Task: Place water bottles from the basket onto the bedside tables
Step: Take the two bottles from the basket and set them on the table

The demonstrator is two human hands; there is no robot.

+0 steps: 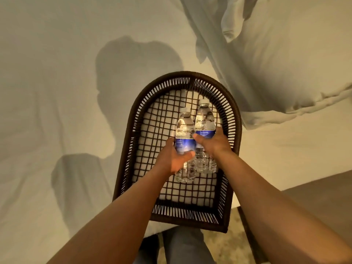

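A dark woven basket (234,119) with an arched far end lies on the white bed. Two clear water bottles with blue labels and white caps lie inside it, caps pointing away from me. My left hand (172,156) is wrapped around the left bottle (184,126) at its label. My right hand (215,141) grips the right bottle (205,117) at its label. The two bottles are side by side and touch or nearly touch. Whether they are lifted off the basket floor is unclear.
White bed sheet (57,92) fills the left and far side. A rumpled white duvet and pillow (276,63) lie at the upper right, close to the basket's right rim. A brown surface (314,199) shows at the lower right, and patterned floor (224,244) below the basket.
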